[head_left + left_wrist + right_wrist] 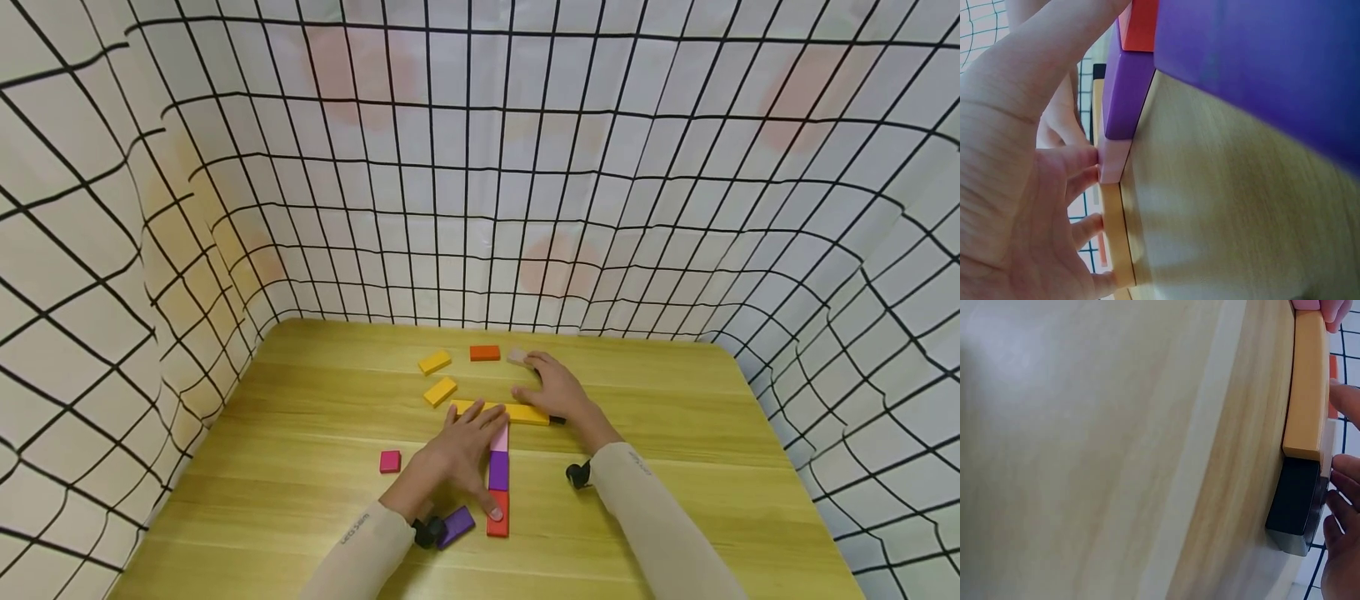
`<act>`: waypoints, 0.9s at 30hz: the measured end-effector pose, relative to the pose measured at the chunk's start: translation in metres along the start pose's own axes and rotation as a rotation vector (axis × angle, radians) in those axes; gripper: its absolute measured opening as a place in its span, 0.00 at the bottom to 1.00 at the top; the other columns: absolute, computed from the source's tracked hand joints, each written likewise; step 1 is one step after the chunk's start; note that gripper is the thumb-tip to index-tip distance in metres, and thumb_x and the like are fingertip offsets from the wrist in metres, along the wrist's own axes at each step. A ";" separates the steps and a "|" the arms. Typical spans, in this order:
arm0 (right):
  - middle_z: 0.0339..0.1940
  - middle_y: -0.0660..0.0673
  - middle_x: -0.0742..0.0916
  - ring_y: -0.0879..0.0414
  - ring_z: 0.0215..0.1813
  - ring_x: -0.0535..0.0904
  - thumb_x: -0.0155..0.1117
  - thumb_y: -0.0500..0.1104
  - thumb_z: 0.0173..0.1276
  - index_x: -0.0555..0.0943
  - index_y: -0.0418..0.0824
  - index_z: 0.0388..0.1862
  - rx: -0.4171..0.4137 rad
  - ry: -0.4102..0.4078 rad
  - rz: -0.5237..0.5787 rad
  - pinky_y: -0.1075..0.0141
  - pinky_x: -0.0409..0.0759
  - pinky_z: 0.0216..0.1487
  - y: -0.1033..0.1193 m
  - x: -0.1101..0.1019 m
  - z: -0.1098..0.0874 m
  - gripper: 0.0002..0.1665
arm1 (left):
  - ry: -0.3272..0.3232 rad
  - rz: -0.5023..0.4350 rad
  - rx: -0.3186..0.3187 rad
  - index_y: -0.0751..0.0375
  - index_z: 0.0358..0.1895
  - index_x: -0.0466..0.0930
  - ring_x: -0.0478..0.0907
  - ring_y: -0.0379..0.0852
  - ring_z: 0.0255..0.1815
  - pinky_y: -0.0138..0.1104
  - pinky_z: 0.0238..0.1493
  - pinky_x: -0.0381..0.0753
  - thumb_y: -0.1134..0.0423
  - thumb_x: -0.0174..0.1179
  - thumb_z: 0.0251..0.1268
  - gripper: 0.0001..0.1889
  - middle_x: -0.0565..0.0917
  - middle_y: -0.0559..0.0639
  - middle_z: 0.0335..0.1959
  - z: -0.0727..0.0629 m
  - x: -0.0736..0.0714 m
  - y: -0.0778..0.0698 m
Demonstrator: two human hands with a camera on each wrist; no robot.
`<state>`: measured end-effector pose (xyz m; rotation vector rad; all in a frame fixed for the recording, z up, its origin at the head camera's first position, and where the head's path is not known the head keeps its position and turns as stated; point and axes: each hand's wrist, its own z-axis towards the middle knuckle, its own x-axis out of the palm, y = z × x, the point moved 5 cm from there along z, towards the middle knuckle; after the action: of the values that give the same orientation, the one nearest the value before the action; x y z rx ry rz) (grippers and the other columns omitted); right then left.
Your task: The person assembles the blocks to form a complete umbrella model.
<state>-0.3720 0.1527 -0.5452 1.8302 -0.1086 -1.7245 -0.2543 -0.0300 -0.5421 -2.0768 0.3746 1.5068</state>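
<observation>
My left hand lies spread over a T of flat blocks. Its fingertips reach the yellow row and a pink block, while its thumb rests on a red block. Between pink and red sits a purple block. In the right wrist view a black block adjoins the yellow row's end. Beyond that row, my right hand has its fingertips at the right end of a pale block, thumb held apart from them.
An orange block and two loose yellow blocks lie toward the back. A small pinkish-red block is at left. One loose purple block lies beside my left wrist. Black netting over white sheeting encloses the wooden table.
</observation>
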 end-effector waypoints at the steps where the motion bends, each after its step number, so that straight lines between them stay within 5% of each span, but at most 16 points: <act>1: 0.80 0.39 0.70 0.36 0.78 0.67 0.68 0.59 0.69 0.69 0.36 0.77 0.001 0.002 0.009 0.40 0.66 0.76 0.000 0.000 -0.001 0.45 | 0.001 0.000 0.000 0.45 0.86 0.43 0.37 0.55 0.88 0.65 0.82 0.38 0.17 0.74 0.23 0.80 0.43 0.40 0.87 0.000 0.000 0.000; 16: 0.83 0.40 0.66 0.37 0.80 0.64 0.67 0.61 0.70 0.67 0.39 0.79 0.006 0.017 0.039 0.39 0.65 0.77 -0.010 0.004 -0.005 0.46 | 0.000 0.005 0.008 0.45 0.86 0.43 0.37 0.55 0.88 0.65 0.82 0.39 0.17 0.74 0.22 0.80 0.43 0.41 0.87 0.001 -0.001 -0.002; 27: 0.84 0.39 0.63 0.37 0.81 0.62 0.68 0.67 0.66 0.65 0.39 0.80 -0.015 -0.041 0.021 0.37 0.65 0.77 -0.009 -0.013 -0.025 0.54 | 0.006 0.021 0.001 0.46 0.86 0.43 0.38 0.55 0.87 0.65 0.81 0.39 0.16 0.73 0.23 0.80 0.43 0.42 0.87 0.000 -0.002 -0.002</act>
<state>-0.3541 0.1748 -0.5391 1.7778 -0.1308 -1.7443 -0.2540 -0.0284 -0.5396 -2.0836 0.4010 1.5125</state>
